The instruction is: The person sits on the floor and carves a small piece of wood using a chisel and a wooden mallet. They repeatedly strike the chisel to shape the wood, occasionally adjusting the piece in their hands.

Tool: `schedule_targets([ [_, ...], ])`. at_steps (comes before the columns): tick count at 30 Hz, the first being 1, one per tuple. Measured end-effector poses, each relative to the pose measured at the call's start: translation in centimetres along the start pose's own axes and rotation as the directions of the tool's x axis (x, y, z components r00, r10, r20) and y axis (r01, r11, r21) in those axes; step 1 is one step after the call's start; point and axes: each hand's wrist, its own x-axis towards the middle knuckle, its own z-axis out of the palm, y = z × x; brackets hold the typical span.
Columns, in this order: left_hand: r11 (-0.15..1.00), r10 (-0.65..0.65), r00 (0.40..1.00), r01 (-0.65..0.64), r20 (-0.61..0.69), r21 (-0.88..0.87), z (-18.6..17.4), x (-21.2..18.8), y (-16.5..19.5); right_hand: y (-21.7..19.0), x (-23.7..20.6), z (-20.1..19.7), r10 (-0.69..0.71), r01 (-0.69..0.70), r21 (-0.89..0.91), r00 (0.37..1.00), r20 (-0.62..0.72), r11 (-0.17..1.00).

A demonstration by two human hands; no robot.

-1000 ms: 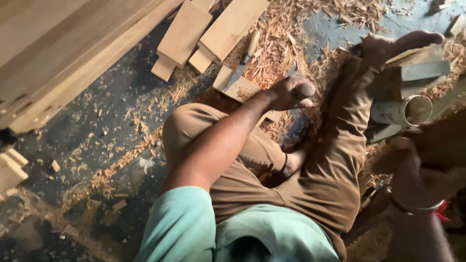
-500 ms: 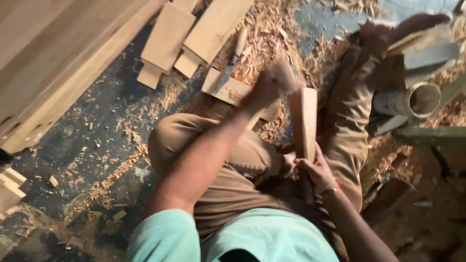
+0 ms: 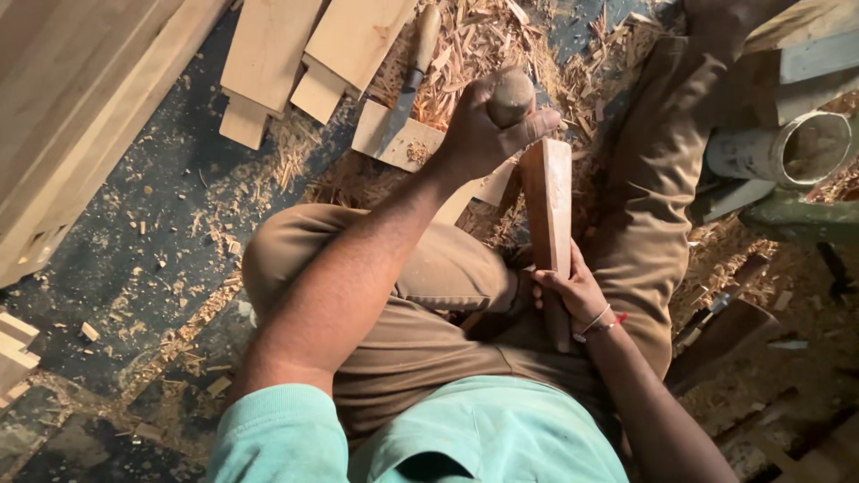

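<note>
The left hand (image 3: 488, 134) grips a handle (image 3: 510, 97) above the upright block (image 3: 548, 206); right hand (image 3: 573, 291) fingers clasp its base.

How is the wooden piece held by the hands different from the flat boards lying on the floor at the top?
The wooden piece is reddish-brown, narrow, and gripped by the right hand; the flat boards are pale, wider, and lie untouched. The left hand grips a round wooden handle beside its top. Both are sawn wood.

Wood block (image 3: 548, 201) stands between the knees; chisel (image 3: 413, 72) on the floor at eleven o'clock, pipe (image 3: 787, 152) at three
</note>
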Motion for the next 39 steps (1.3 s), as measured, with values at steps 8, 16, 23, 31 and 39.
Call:
schedule_targets([
  [8, 0.99, -0.101, 0.995, 0.1, -0.011, -0.099, 0.6, -0.5, -1.1, -2.4, -2.4, 0.2, -0.136, 0.128, -0.096, 0.987, -0.09, 0.987],
  [16, 0.994, -0.111, 0.994, 0.111, -0.015, 0.003, 0.8, 0.4, -1.1, -15.4, -9.2, 3.2, -0.611, 0.592, -0.468, 0.781, 0.132, 0.656],
  [23, 0.989, -0.096, 0.994, 0.101, 0.051, -0.104, 0.9, -1.5, -2.5, -22.9, -11.2, 7.7, -0.67, 0.412, -0.892, 0.611, 0.421, -0.185],
  [31, 0.995, -0.097, 0.992, 0.099, 0.076, -0.018, 1.4, -2.1, -2.9, -25.4, -12.5, 9.2, -0.664, 0.375, -0.871, 0.567, 0.487, -0.318],
  [39, 0.997, -0.04, 0.999, 0.04, 0.006, -0.065, 3.1, -3.5, -4.4, -24.8, -11.8, 9.1, -0.524, 0.231, -0.888, 0.737, 0.427, -0.399],
])
